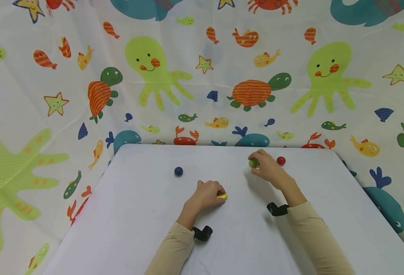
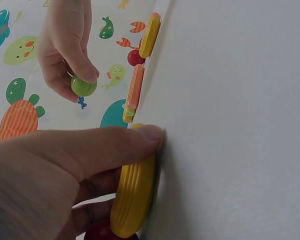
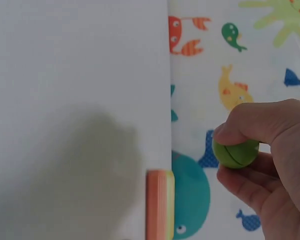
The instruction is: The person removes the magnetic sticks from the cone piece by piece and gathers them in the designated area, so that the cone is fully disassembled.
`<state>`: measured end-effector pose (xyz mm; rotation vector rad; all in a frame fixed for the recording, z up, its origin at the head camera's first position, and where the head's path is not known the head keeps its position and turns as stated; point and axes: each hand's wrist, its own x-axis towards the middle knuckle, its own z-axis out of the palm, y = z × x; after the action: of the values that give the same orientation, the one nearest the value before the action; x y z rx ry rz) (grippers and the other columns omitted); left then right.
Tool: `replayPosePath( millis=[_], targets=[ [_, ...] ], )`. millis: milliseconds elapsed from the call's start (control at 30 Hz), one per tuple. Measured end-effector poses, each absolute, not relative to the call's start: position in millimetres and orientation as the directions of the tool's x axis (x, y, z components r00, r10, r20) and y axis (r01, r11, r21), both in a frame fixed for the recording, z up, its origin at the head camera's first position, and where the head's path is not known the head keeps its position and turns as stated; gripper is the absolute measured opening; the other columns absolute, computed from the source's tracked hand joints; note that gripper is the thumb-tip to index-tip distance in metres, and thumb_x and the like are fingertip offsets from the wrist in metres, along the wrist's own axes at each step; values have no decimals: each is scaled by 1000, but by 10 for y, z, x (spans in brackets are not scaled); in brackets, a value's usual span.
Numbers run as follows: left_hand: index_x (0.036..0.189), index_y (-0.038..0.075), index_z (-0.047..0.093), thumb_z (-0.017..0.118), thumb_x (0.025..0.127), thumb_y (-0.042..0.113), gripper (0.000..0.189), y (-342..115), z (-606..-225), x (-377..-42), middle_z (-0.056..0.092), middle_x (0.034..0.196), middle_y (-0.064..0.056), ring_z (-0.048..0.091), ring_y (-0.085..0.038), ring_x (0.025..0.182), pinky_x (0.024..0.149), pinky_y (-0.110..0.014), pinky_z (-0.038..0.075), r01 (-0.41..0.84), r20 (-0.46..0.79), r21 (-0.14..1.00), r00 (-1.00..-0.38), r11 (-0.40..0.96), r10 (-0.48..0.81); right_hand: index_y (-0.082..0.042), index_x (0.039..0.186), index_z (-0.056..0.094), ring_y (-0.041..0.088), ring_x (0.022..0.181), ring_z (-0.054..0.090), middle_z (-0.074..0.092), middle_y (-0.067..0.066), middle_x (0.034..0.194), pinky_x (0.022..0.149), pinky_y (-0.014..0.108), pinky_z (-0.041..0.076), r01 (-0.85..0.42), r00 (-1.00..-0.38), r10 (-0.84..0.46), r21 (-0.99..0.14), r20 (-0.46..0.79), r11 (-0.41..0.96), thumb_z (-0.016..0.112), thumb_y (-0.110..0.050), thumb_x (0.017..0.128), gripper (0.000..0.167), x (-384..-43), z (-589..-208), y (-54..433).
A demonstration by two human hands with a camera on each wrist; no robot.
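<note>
My left hand (image 1: 206, 194) is low over the white table and grips a yellow ridged piece (image 2: 134, 192). In the left wrist view the thumb lies across its upper end, and the fingers are behind it. A dark red ball (image 2: 106, 231) shows partly beneath that piece. Farther back and to the right, my right hand (image 1: 269, 168) pinches a green ball (image 3: 236, 153) between thumb and fingers, raised off the tabletop. A thin dark line crosses the ball. To the right of this hand sits a red ball (image 1: 281, 160).
On the white table (image 1: 136, 221), a dark blue ball (image 1: 178, 171) lies left of both hands. The left wrist view also has an orange ridged piece (image 2: 135, 87) and another yellow piece (image 2: 150, 36). A patterned sea-animal cloth (image 1: 195, 84) hangs behind the table's far edge.
</note>
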<state>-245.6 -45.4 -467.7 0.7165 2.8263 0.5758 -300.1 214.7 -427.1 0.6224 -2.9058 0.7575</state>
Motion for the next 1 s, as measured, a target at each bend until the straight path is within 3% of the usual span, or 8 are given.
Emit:
replayPosePath(
  millis=[200,333,567,1000],
  targets=[
    [104,19,78,75,88,29,19,-451,-4678,-2456,68,94,8,59,-10,88,86,-43,37,429,-61,400,-870,810,490,1,125,61,32,102,52,55,18,116,95,51,51,-310,-951,-273,-463,146,830,75,-28,90,48,-3070,-4212,2377],
    [103,19,78,75,88,29,19,-448,-4673,-2457,68,93,8,58,-10,87,85,-42,36,427,-60,409,-869,807,490,4,129,57,35,106,52,54,22,122,100,55,48,-265,-964,-223,-457,144,849,70,-18,91,45,-3080,-4197,2535],
    [103,19,78,75,88,29,18,-445,-4683,-2444,68,92,8,57,-10,85,83,-41,36,429,-50,410,-871,805,489,9,130,53,39,102,52,50,28,128,94,55,50,-201,-974,-128,-454,187,868,58,-10,90,45,-3093,-4237,2804],
    [100,20,78,77,86,30,17,-450,-4731,-2458,68,90,9,56,-7,80,80,-40,36,443,-14,391,-873,807,487,14,132,46,45,110,46,44,34,132,103,61,44,-5,-990,64,-481,126,877,60,-9,91,49,-3141,-4432,3121]
  ],
)
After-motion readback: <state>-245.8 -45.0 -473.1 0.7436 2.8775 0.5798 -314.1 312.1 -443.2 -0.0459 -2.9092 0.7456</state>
